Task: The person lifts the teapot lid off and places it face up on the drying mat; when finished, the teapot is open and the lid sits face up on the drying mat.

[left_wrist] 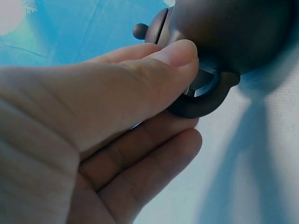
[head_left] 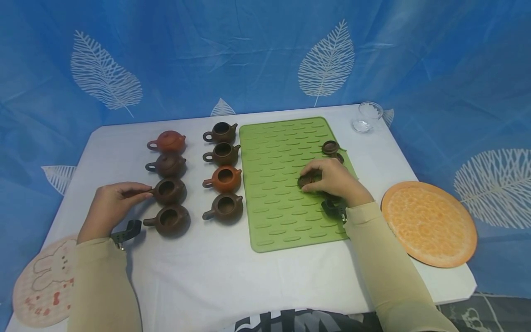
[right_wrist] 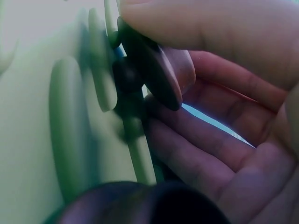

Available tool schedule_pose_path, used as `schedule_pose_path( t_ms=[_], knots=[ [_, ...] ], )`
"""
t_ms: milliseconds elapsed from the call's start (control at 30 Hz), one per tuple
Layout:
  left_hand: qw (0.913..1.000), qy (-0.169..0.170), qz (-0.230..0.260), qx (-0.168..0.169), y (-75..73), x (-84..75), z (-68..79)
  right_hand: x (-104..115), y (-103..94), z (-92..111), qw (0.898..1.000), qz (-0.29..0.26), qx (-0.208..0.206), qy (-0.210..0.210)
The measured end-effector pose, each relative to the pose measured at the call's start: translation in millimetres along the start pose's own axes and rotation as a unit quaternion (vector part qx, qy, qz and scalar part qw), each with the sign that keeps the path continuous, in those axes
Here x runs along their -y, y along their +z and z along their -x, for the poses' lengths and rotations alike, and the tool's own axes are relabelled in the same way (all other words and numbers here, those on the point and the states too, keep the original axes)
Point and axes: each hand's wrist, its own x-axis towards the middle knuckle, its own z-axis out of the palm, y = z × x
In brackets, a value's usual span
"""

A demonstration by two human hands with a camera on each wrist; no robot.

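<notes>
Clock directions are read from the centre of the worktop [head_left: 290, 276]; 12 o'clock points away from the person. Nearest, at 8 o'clock: a round rabbit-print mat [head_left: 45, 290]. At 9 o'clock: an uncovered dark brown teapot [head_left: 171, 227]. At 3 o'clock: a round orange mat [head_left: 431, 223], overhanging the edge. Just beyond the dark brown teapot, also at 9 o'clock, the left hand [head_left: 114, 203] pinches the handle of the held teapot [head_left: 168, 198], likewise uncovered. Toward 10 o'clock: a column of four uncovered teapots [head_left: 224, 159]. Between 2 and 3 o'clock, over the ribbed green mat [head_left: 278, 184], the right-hand grip [head_left: 332, 177] pinches a brown teapot lid [right_wrist: 152, 63] between thumb and fingers, tilted. Farther out, toward 10 o'clock: a lidded brown teapot [head_left: 170, 167], then a lidded red teapot [head_left: 169, 142]. At 2 o'clock: two loose lids [head_left: 330, 147], then a clear glass vessel [head_left: 363, 125]. Farthest, 12 o'clock: a blue leaf-print cloth [head_left: 257, 55].
</notes>
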Motion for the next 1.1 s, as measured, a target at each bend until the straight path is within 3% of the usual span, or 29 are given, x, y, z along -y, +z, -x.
schedule_pose_path(
  t_ms=[567, 1100],
  knots=[
    [0.9999, 0.008, -0.012, -0.006, -0.6, -1.3, 1.2, 1.3, -2.2, 2.9, 0.999, -0.027, 0.013, 0.019],
    [1.0000, 0.005, -0.008, -0.001, -1.0, -1.7, 0.5, 10.3, -6.1, 1.4, 0.999, 0.027, 0.017, 0.001]
  ],
)
